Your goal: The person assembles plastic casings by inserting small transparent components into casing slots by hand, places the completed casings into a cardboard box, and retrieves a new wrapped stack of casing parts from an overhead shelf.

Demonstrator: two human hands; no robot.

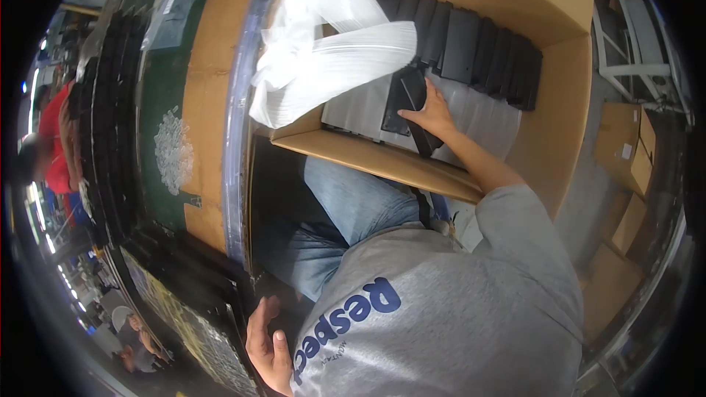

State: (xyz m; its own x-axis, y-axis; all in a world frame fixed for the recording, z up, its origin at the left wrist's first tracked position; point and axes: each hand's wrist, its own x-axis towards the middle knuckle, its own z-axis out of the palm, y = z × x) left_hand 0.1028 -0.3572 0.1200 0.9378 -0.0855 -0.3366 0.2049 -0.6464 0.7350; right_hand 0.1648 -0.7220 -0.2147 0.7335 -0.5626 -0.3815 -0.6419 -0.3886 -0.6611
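Note:
Inside the cardboard box (562, 95), my right hand (435, 112) has its thumb and fingers around a flat black plastic piece (415, 95), which lies at a tilt over a pale layer. Rows of similar black pieces (460, 44) stand packed side by side along the far part of the box. My left hand (268, 349) is low at the left, near the table's edge, fingers apart and holding nothing. White foam sheeting (346, 55) drapes over the box's left corner, close to my right hand.
Left of the box is a work table with a green surface (158, 88) and a pile of small clear pieces (173, 151). Black stacked parts (107, 125) line its far side. Closed cartons (621, 140) stand at the right. Other people (59, 140) are at the far left.

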